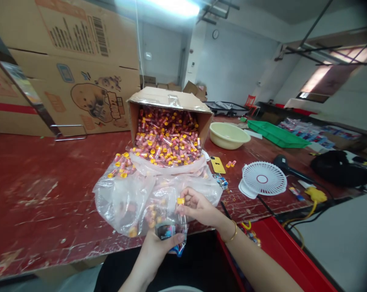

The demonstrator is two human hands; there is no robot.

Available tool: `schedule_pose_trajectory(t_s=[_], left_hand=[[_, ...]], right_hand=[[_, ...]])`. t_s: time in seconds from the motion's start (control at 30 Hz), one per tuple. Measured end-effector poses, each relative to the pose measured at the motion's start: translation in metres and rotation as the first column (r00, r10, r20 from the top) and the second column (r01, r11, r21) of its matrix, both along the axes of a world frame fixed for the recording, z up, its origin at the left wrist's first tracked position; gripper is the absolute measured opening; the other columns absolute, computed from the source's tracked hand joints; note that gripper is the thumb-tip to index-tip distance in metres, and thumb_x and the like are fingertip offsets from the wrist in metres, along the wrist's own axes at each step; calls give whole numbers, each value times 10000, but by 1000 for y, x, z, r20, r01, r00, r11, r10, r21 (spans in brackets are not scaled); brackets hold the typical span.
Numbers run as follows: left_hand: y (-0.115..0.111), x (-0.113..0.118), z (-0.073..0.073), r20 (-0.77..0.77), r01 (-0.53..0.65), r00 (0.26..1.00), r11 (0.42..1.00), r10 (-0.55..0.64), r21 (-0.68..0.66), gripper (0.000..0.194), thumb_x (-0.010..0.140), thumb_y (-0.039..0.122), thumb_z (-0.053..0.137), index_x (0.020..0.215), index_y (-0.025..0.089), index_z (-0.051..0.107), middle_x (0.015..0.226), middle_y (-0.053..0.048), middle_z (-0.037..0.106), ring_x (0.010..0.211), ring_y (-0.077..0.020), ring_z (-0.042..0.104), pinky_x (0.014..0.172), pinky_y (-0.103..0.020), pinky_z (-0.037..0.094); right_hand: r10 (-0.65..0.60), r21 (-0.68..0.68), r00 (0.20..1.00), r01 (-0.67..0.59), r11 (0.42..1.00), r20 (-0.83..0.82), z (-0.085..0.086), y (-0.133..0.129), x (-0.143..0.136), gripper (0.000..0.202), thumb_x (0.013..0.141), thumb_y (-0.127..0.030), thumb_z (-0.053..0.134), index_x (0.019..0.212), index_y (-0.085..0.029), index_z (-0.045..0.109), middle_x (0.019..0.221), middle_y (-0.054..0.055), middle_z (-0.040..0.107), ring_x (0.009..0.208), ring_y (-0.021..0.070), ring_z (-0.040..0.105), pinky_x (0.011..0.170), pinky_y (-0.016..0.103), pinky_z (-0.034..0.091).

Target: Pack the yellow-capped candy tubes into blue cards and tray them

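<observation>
My left hand [154,249] is closed on a small clear plastic packet [167,231] with a dark printed card and blue at its lower end. At the packet's upper right, my right hand [198,207] pinches a small clear tube with a yellow cap [181,201]; whether the tube is partly inside the packet, I cannot tell. Behind both hands, a cardboard box [171,98] lies on its side, opening towards me. Many pink tubes with yellow caps [168,142] fill it. Its translucent plastic liner [119,198] spills onto the red table, with some tubes on and under it.
Right of the box are a pale yellow basin [227,136], a yellow phone [217,165], a white fan [264,178] and a green tray [276,134]. Large printed cartons [89,95] stand at back left. A red bin [280,247] sits below the table's edge, right of my legs.
</observation>
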State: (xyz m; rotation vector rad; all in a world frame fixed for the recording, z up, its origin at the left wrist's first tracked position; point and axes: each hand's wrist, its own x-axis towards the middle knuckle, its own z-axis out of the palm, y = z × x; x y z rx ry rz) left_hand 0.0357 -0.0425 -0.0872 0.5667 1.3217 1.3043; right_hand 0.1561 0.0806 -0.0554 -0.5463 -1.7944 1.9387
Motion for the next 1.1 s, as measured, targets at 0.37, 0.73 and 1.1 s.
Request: schedule_pose_trajectory(t_s=[0.37,0.73,1.1], left_hand=[[1,3,-1,267,2,963,996,21,-87,400,630,403,791,909,128,712,946,-162,757,854,-274,708,652,-328,576],[4,12,-2,102,-75,992,997,77,-26,393,679,493,710,822,127,699,729,-80,743,694,-237,700,607,-334,585],[0,6,-6,-34,15,999,999,-16,-47,435,617,430,769,926,134,694,822,-92,721,844,-280,678,634,-355,584]], right_hand=[[-288,-147,947,268,952,-141,-36,-11,8,353,746,-406,703,838,-228,412,798,2,638,663,123,581,619,254,456],[-275,-138,960,280,950,52,-28,-29,15,436,627,-365,788,664,-210,383,674,-46,563,525,88,492,456,201,347],[-293,-49,951,299,953,101,-28,-17,19,409,607,-296,770,680,-213,376,708,-30,629,568,94,490,526,219,357]])
